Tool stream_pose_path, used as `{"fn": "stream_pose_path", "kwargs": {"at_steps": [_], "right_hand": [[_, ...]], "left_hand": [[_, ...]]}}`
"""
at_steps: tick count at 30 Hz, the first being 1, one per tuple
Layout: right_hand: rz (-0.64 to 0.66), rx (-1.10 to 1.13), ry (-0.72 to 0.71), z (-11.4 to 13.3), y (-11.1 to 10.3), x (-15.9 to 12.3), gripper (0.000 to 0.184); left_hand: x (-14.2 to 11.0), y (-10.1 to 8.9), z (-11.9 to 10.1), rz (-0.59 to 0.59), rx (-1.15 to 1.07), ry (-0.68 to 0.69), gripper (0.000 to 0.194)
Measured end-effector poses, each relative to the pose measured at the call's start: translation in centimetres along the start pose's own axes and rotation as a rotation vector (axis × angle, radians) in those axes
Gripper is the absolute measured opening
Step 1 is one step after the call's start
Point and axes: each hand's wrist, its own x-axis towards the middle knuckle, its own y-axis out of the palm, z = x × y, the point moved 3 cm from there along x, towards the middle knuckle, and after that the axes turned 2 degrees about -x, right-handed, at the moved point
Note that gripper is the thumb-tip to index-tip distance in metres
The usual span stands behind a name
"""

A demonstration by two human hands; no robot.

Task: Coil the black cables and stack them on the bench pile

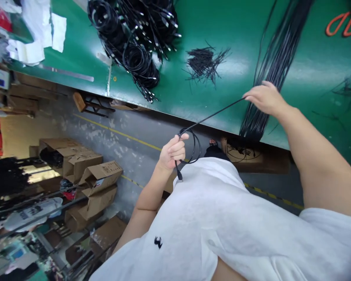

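My left hand (173,151) is closed around a black cable (215,114), part of which hangs in loose loops beside the fingers. One end with a small plug dangles below that hand, against the white shirt. From the loops the cable runs taut up to my right hand (265,97), whose fingers pinch it over the table edge. Just behind the right hand lies a long bundle of straight black cables (277,66), its near end at the table's edge. Coiled black cables (137,62) with metal plugs are heaped farther left. A pile of short black ties (203,62) sits between.
The green table (228,23) spans the top. Orange-handled scissors (343,25) lie at the upper right. White sheets (32,31) and a metal ruler (67,73) are at the left. Cardboard boxes (101,175) and a wooden stool (89,104) stand on the floor.
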Motion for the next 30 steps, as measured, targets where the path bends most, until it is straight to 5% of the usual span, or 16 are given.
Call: {"fn": "stream_pose_path", "kwargs": {"at_steps": [4,7,10,14,16,18,21,25,30], "right_hand": [[0.005,-0.187,0.117,-7.1,-2.5,0.7,0.041],[-0.056,-0.338,0.250,-8.2,-6.1,1.9,0.047],[0.007,-0.442,0.187,-3.7,-7.3,1.2,0.047],[0.294,-0.184,-0.504,8.9,-2.6,-5.1,0.037],[0.323,0.024,-0.721,14.2,-0.6,-8.1,0.043],[0.252,0.171,-0.750,17.4,-0.2,-8.6,0.048],[0.172,0.274,-0.639,18.7,-1.7,-5.5,0.050],[0.279,0.441,-0.582,16.6,-4.2,-1.8,0.047],[0.231,0.466,-0.442,15.1,-4.6,-2.1,0.047]], "left_hand": [[0.2,0.9,0.9,0.015,-0.046,0.010,0.041],[-0.2,1.9,0.7,0.009,-0.057,0.030,0.042],[-1.0,2.0,-1.2,-0.025,-0.094,0.133,0.046],[-1.4,0.1,-3.4,-0.104,-0.142,0.319,0.033],[-0.6,-1.0,-2.6,-0.139,-0.017,0.295,0.023],[0.7,-1.7,-0.5,-0.130,0.187,0.217,0.022],[2.3,-1.1,3.0,0.044,0.415,0.093,0.036],[1.7,0.5,4.7,0.332,0.442,-0.076,0.039],[0.6,0.8,2.7,0.313,0.304,-0.073,0.028]]}}
